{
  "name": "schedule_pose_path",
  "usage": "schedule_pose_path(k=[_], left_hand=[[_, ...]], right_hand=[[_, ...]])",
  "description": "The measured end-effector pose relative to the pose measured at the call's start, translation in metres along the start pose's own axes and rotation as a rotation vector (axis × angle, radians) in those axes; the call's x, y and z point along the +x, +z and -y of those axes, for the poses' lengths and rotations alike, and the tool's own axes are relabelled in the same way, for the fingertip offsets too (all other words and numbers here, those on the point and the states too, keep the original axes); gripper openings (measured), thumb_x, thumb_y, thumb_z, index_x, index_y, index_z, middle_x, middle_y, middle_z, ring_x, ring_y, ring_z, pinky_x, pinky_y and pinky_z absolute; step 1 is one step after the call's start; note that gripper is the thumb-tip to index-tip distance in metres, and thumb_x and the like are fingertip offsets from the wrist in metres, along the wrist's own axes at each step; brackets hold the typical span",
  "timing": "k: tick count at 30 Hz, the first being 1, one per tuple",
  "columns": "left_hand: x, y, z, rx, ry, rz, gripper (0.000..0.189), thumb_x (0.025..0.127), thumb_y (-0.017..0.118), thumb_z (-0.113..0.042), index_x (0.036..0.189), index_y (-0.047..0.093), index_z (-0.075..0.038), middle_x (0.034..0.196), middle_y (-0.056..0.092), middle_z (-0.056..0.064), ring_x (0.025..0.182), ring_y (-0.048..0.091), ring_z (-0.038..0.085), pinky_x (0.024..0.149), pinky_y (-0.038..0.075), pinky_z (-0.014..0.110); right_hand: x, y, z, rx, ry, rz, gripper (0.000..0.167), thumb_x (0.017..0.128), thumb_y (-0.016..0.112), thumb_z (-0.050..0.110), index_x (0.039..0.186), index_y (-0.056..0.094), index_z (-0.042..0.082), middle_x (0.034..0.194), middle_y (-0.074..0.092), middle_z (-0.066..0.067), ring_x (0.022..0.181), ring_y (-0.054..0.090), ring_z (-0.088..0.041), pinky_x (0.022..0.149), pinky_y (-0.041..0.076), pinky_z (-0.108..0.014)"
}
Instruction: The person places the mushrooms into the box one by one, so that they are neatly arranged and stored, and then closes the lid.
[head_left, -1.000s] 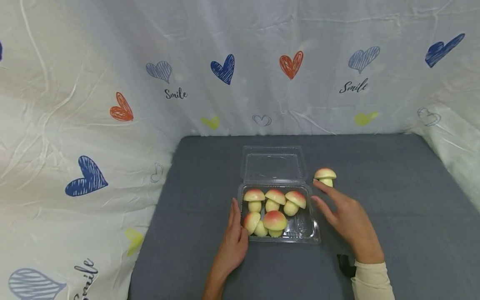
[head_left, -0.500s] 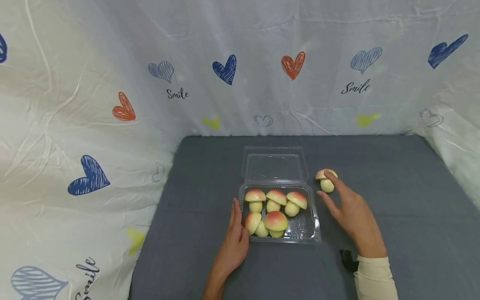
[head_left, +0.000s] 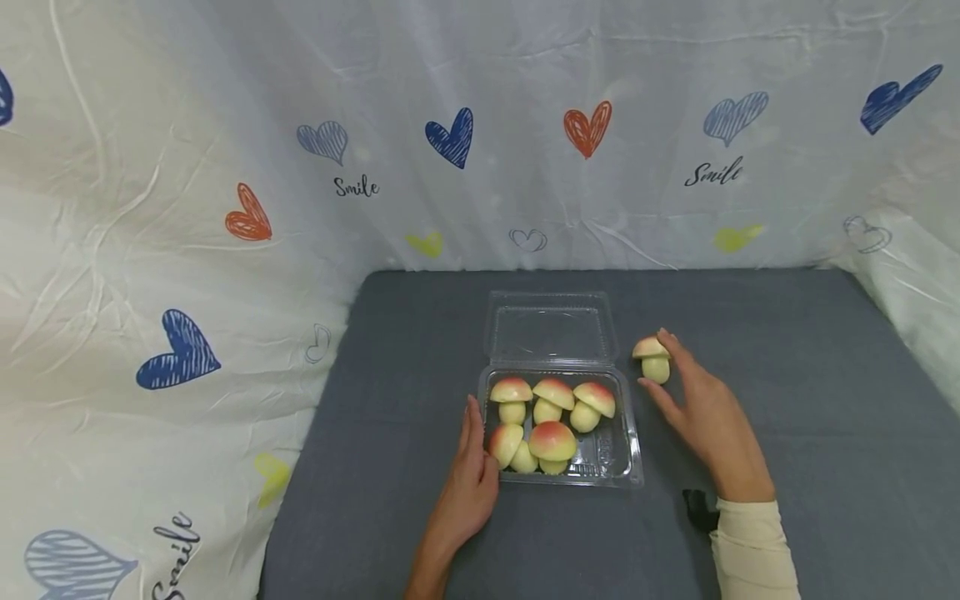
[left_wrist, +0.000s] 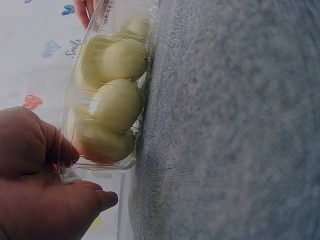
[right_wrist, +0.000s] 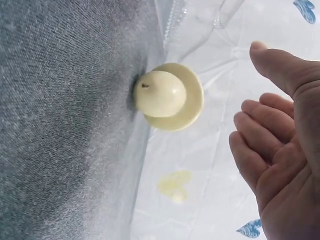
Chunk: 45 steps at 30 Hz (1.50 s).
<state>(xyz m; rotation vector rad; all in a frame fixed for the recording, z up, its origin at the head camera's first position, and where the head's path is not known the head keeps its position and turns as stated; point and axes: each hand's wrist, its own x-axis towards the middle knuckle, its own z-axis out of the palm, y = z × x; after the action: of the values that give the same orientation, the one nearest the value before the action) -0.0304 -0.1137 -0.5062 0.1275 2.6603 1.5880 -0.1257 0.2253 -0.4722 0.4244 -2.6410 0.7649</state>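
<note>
Several toy mushrooms (head_left: pixel 552 440) with red-tinged caps lie in a clear plastic container (head_left: pixel 632 454), whose hinged lid (head_left: pixel 551 333) is folded back. My left hand (head_left: pixel 471 492) grips the container at its near left corner, thumb at the front wall and fingers along the left side, as the left wrist view shows. To the right of the container, a single toy mushroom (head_left: pixel 652 358) rests on the cloth. My right hand (head_left: pixel 712 421) is beside it with thumb and index finger spread; a gap separates the hand from this toy mushroom (right_wrist: pixel 162 95) in the right wrist view.
A dark grey cloth (head_left: pixel 405 367) covers the table. White sheeting (head_left: pixel 517 192) with printed hearts and lettering borders the back and both sides. A black strap piece (head_left: pixel 699 510) shows at the right wrist, by the pale sleeve (head_left: pixel 750 546).
My right hand has moved slightly right. Its index finger, earlier across the single toy mushroom, now lies at the cap's right side. That toy mushroom and the left hand look nearly unchanged.
</note>
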Motion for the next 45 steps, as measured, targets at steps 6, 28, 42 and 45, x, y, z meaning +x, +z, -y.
schedule_pose_path(k=[6,28,42,45], left_hand=[[0.000,0.001,0.001,0.006,0.002,-0.006,0.078,0.105,0.041,0.000,0.170,-0.002,-0.009,0.179,-0.003,0.008,0.162,0.002,0.017,0.125,0.021,0.043],[-0.001,0.000,0.001,-0.001,-0.020,0.007,0.077,0.107,0.039,0.000,0.170,-0.004,-0.011,0.178,-0.005,0.007,0.162,-0.001,0.019,0.124,0.021,0.054],[-0.002,0.000,0.001,-0.002,-0.024,0.004,0.076,0.108,0.039,-0.002,0.170,-0.004,-0.012,0.178,-0.004,0.006,0.162,0.000,0.021,0.124,0.022,0.055],[-0.002,0.000,0.001,-0.004,-0.024,0.005,0.076,0.108,0.039,-0.002,0.170,-0.003,-0.012,0.178,-0.004,0.006,0.162,0.000,0.021,0.123,0.023,0.054]], right_hand=[[0.007,-0.004,-0.003,-0.007,0.028,0.057,0.085,0.096,0.080,0.021,0.166,0.033,0.009,0.159,0.047,-0.027,0.118,0.061,-0.058,0.088,0.047,-0.070],[0.029,-0.002,-0.023,0.024,0.042,0.288,0.100,0.093,0.082,0.016,0.168,0.018,-0.002,0.170,0.022,-0.031,0.149,0.033,-0.054,0.107,0.037,-0.070],[0.037,0.005,-0.032,0.007,0.051,0.358,0.099,0.091,0.084,0.013,0.165,0.021,-0.006,0.167,0.023,-0.035,0.142,0.039,-0.059,0.107,0.039,-0.070],[0.039,0.006,-0.033,0.005,0.052,0.366,0.099,0.090,0.085,0.013,0.165,0.022,-0.007,0.166,0.024,-0.036,0.142,0.039,-0.059,0.107,0.039,-0.070]])
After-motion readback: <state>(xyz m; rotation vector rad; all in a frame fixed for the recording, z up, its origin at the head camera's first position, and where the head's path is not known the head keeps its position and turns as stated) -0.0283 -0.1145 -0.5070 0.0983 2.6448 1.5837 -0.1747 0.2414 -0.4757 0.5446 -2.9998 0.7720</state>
